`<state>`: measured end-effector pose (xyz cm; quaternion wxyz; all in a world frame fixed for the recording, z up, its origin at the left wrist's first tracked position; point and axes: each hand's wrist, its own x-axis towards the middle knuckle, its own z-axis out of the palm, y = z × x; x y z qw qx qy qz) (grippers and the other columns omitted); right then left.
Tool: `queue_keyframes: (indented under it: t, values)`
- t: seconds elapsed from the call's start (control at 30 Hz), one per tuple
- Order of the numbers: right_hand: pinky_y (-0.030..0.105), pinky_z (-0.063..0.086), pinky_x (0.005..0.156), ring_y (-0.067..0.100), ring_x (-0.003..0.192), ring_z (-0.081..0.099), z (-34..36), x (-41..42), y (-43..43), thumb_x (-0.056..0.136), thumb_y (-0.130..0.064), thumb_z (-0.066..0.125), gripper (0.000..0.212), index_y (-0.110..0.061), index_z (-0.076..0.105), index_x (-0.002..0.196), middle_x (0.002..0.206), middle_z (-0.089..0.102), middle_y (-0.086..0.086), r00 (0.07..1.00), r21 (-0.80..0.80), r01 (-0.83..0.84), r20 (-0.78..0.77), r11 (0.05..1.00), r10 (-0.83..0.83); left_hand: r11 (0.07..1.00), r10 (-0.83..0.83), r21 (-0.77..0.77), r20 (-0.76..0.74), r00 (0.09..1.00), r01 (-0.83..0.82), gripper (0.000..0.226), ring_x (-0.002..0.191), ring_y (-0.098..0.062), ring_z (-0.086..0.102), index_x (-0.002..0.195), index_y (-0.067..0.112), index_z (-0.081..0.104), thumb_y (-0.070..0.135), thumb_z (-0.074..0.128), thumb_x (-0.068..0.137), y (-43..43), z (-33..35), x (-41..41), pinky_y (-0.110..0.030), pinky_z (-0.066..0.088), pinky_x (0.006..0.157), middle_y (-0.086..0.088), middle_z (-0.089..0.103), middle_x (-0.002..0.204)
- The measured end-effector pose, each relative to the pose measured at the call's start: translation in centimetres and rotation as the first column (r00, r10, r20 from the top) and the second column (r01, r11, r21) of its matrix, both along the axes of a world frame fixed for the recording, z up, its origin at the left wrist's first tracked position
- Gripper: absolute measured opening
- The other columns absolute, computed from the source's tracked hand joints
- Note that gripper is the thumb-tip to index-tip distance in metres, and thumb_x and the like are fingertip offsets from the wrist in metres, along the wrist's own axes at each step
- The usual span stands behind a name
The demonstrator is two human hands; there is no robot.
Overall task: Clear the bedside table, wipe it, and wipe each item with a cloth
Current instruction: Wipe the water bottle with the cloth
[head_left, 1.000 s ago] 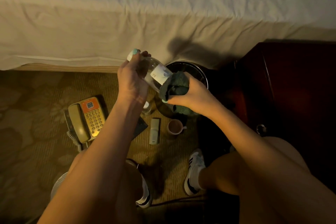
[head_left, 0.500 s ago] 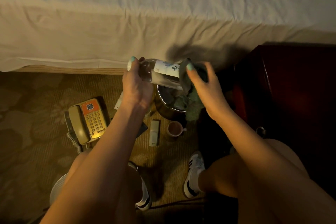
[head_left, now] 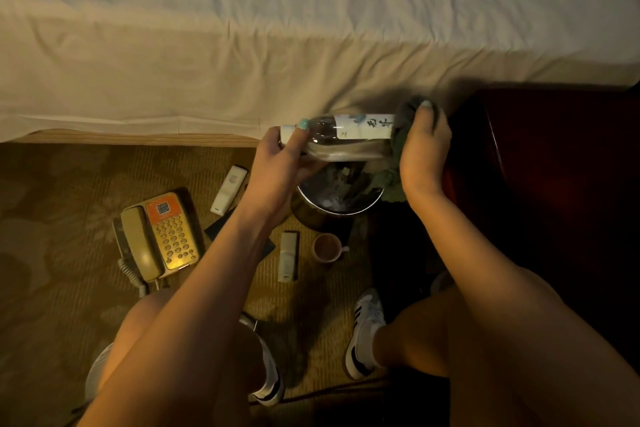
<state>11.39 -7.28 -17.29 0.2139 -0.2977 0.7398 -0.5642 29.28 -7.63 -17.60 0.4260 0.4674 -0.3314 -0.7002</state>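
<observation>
Item-wiping is the step in hand: the water bottle (head_left: 346, 140) lies level in the air just above the bin (head_left: 311, 215). The left hand (head_left: 277, 170) has its fingers (head_left: 298, 138) clenched round the cap end, and the right hand (head_left: 424, 149) grips the cloth (head_left: 401, 121) over the base. Left of the bin lie the telephone (head_left: 161, 236), remotes (head_left: 228, 189) and cup (head_left: 327, 248); right of it stands the worktop (head_left: 554, 166). Next, I judge, the cloth should slide along the label while the bottle turns

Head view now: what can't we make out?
All head view:
- bottle base: wrapped in the cloth under the right hand.
- bin contents: shadowed, partly behind the bottle and left hand.
- bedside table top: too dark, cut by the right edge.
</observation>
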Motion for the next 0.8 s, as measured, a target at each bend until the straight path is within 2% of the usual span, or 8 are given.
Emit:
queue_keyframes:
  t: [0.13, 0.23, 0.33, 0.43, 0.53, 0.57, 0.67, 0.8]
  values:
    - [0.025, 0.041, 0.08, 0.012, 0.085, 0.054, 0.1, -0.2, 0.2, 0.092, -0.027, 0.031, 0.036, -0.006, 0.06, 0.097, 0.09, 0.059, 0.002, 0.989, -0.027, -0.143, -0.034, 0.989, 0.142, 0.999, 0.028, 0.037, -0.045, 0.999, -0.026, 0.05, 0.106, -0.03, 0.067, 0.133, -0.009, 0.043, 0.028, 0.051, 0.1, 0.2, -0.1, 0.2, -0.037, 0.058, 0.082, -0.027, 0.059, 0.125]
    - [0.025, 0.04, 0.076, 0.006, 0.079, 0.048, 0.0, -0.3, 0.0, 0.095, -0.025, 0.033, 0.025, -0.02, 0.052, 0.079, 0.083, 0.051, -0.004, 0.952, 0.048, -0.277, 0.15, 0.96, 0.267, 0.996, 0.06, 0.06, -0.005, 0.998, -0.059, 0.048, 0.103, -0.026, 0.068, 0.133, -0.005, 0.041, 0.028, 0.05, 0.1, 0.1, -0.3, 0.6, -0.036, 0.058, 0.078, -0.021, 0.062, 0.122]
    - [0.021, 0.045, 0.077, 0.007, 0.086, 0.056, 0.4, -0.5, 0.0, 0.102, -0.024, 0.032, 0.03, -0.021, 0.06, 0.09, 0.092, 0.059, -0.002, 0.87, 0.089, -0.391, 0.359, 0.916, 0.337, 0.996, 0.055, 0.065, 0.018, 0.998, -0.056, 0.046, 0.107, -0.03, 0.066, 0.131, -0.003, 0.045, 0.027, 0.053, 0.098, -0.1, -0.4, 1.2, -0.037, 0.058, 0.078, -0.021, 0.062, 0.123]
    - [0.011, 0.048, 0.073, -0.005, 0.083, 0.06, 1.0, -0.7, 0.1, 0.105, -0.027, 0.027, 0.03, -0.024, 0.056, 0.106, 0.094, 0.062, -0.012, 0.822, 0.015, -0.403, 0.444, 0.915, 0.355, 0.996, 0.034, 0.078, 0.005, 0.999, -0.035, 0.032, 0.105, -0.03, 0.066, 0.122, 0.001, 0.053, 0.025, 0.046, 0.101, 0.0, -0.4, 1.4, -0.037, 0.058, 0.079, -0.019, 0.065, 0.117]
    - [0.007, 0.047, 0.063, -0.01, 0.065, 0.062, 1.4, -1.3, 0.2, 0.106, -0.02, 0.024, 0.034, -0.013, 0.055, 0.116, 0.073, 0.065, -0.019, 0.816, -0.049, -0.369, 0.462, 0.928, 0.349, 0.997, -0.003, 0.072, -0.025, 1.0, 0.005, 0.028, 0.098, -0.026, 0.069, 0.111, 0.006, 0.059, 0.023, 0.038, 0.104, 0.1, -0.1, 1.3, -0.033, 0.059, 0.076, -0.016, 0.069, 0.108]
    - [0.007, 0.047, 0.062, -0.009, 0.062, 0.062, 1.4, -1.4, 0.2, 0.106, -0.017, 0.025, 0.034, -0.008, 0.057, 0.11, 0.065, 0.066, -0.016, 0.824, -0.033, -0.366, 0.453, 0.93, 0.34, 0.997, -0.012, 0.071, -0.034, 0.999, 0.014, 0.028, 0.095, -0.024, 0.07, 0.109, 0.006, 0.06, 0.023, 0.038, 0.105, 0.2, 0.0, 1.3, -0.032, 0.059, 0.075, -0.014, 0.071, 0.104]
    - [0.009, 0.045, 0.062, -0.012, 0.057, 0.06, 1.1, -1.8, 0.1, 0.104, -0.008, 0.028, 0.032, -0.018, 0.053, 0.087, 0.054, 0.064, -0.021, 0.861, 0.032, -0.341, 0.411, 0.939, 0.299, 0.997, -0.03, 0.067, -0.046, 0.998, 0.033, 0.029, 0.091, -0.022, 0.071, 0.107, 0.007, 0.061, 0.022, 0.036, 0.105, 0.3, 0.0, 1.1, -0.033, 0.06, 0.076, -0.01, 0.073, 0.098]
    - [0.01, 0.047, 0.062, -0.009, 0.056, 0.06, 0.9, -2.1, -0.1, 0.104, -0.015, 0.033, 0.031, -0.019, 0.056, 0.084, 0.057, 0.065, -0.015, 0.844, 0.031, -0.346, 0.446, 0.938, 0.297, 0.998, -0.022, 0.063, -0.042, 0.999, 0.024, 0.029, 0.093, -0.023, 0.07, 0.108, 0.007, 0.061, 0.021, 0.036, 0.105, 0.2, -0.1, 1.0, -0.032, 0.06, 0.075, -0.012, 0.072, 0.1]
